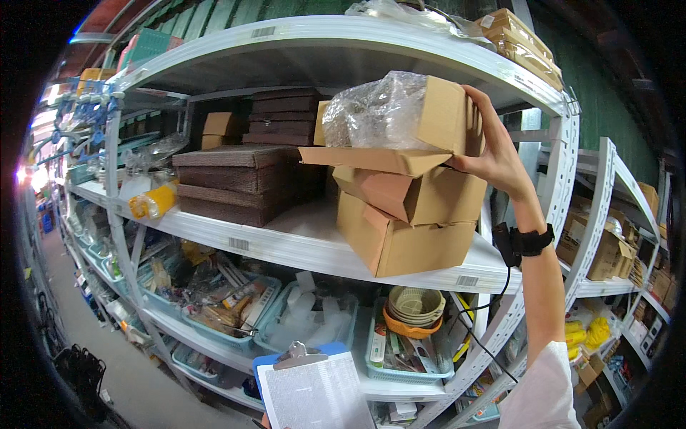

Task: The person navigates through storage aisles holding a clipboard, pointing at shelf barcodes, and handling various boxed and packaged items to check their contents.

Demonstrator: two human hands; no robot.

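Note:
My right hand grips the right end of an open cardboard box, its thumb low and its fingers over the top edge. Clear bubble wrap bulges from that box, and a flap juts out to the left. Beneath it two more cardboard boxes, a middle one and a bottom one, are stacked on the white metal shelf. At the lower edge of the view, a blue clipboard carries printed sheets under its metal clip. Only a sliver of my left hand shows, at the clipboard's left edge.
Dark brown textured boxes stand left of the cardboard stack, beside a yellow wrapped package. Light-blue baskets of assorted goods line the shelf below. A shelf upright stands just right of my wrist. A black cable hangs from my wristband.

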